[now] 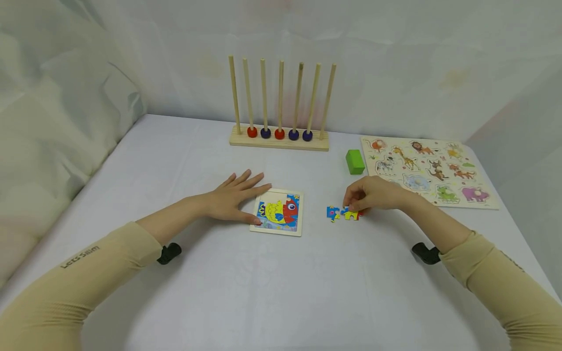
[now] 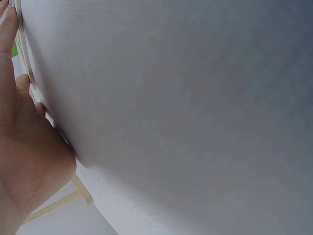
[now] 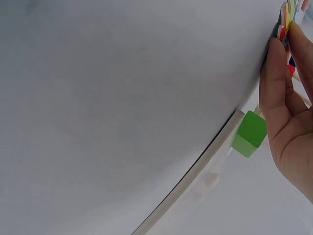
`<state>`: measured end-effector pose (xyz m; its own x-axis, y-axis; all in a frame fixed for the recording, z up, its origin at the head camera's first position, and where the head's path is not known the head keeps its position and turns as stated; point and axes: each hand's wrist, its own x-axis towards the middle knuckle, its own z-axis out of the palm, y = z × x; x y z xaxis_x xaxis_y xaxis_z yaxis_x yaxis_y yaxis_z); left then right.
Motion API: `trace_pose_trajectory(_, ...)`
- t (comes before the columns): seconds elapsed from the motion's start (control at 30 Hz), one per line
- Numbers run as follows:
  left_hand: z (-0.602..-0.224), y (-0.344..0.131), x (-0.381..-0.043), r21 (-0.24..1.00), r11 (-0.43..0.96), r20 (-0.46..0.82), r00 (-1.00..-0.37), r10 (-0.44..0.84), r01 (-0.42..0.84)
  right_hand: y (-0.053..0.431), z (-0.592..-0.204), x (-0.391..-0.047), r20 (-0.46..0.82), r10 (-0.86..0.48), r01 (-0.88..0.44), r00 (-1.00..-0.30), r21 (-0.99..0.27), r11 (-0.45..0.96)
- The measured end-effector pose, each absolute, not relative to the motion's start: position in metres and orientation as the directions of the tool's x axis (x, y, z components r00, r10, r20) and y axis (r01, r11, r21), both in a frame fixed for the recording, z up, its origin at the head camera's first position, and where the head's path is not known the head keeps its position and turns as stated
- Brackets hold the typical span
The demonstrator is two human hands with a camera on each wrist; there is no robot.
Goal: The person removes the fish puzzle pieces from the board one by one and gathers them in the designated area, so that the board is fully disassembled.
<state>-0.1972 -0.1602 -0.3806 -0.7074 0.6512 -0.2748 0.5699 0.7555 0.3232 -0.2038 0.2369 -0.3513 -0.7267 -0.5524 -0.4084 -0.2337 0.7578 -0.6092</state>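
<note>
My left hand (image 1: 230, 199) lies with fingers spread beside a small wooden puzzle tray (image 1: 281, 233). Its thumb rests on the tray's lower left, and the index fingertip reaches the upper left edge. Inside the tray is a partly filled fish picture (image 1: 287, 214) in red, yellow and blue. To the right of the tray, my right hand (image 1: 375, 192) pinches a yellow, blue and red jigsaw piece (image 1: 350, 214) between thumb and fingers, close over the table. Just left of it lies a blue jigsaw piece (image 1: 332, 213) with a yellow part. The right wrist view shows the pinched piece (image 3: 289, 17) edge-on.
At the back stands a wooden peg rack (image 1: 281, 142) with upright rods and red and dark blue beads. A green block (image 1: 355, 162) sits behind my right hand. An animal puzzle board (image 1: 476, 204) lies at the right, partly behind the right wrist.
</note>
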Motion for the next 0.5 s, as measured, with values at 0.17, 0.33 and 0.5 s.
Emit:
trace_pose_trajectory(0.17, -0.3796, -0.1604, -0.197, 0.331, 0.752, -0.275, -0.704, 0.655, 0.57, 0.2362, -0.3516, -0.2034, -0.406, -0.548, -0.234, -0.731, -0.606, 0.761)
trace_pose_trajectory(0.33, -0.3796, -0.1602, -0.197, 0.329, 0.753, -0.276, -0.705, 0.654, 0.57, 0.2358, -0.3513, -0.2028, -0.407, -0.542, -0.229, -0.735, -0.603, 0.764)
trace_pose_trajectory(0.5, -0.3804, -0.1605, -0.1971, 0.329, 0.752, -0.275, -0.704, 0.655, 0.571, 0.2351, -0.3504, -0.2021, -0.405, -0.544, -0.223, -0.735, -0.613, 0.758)
